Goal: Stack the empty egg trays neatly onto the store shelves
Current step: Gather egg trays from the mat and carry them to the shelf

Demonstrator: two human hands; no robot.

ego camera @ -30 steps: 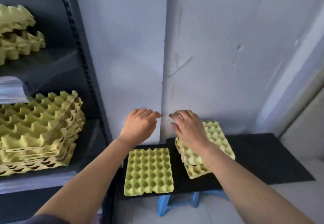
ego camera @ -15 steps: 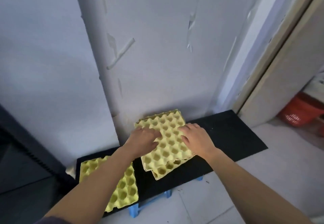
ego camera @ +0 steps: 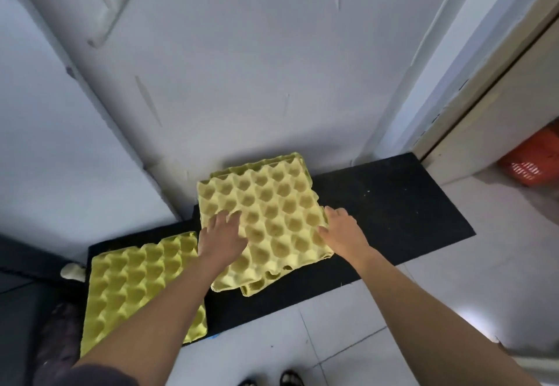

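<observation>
The small stack of yellow moulded-pulp egg trays point(ego camera: 272, 201) sits dead ahead on the black mat point(ego camera: 393, 219) by the wall, right between both hands, neither one nearer. Left hand point(ego camera: 222, 240) lies flat, fingers spread, on its top; right hand point(ego camera: 341, 234) hugs the right edge, can't tell if it's gripping. Long axis points toward the wall, twisted slightly left.

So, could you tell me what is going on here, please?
A person has both hands on a stack of yellow egg trays that sits on a black mat by the wall. The left hand rests on top of the stack, and the right hand is at its right edge; whether it grips yet is unclear. A single tray lies on the mat to the left.
</observation>
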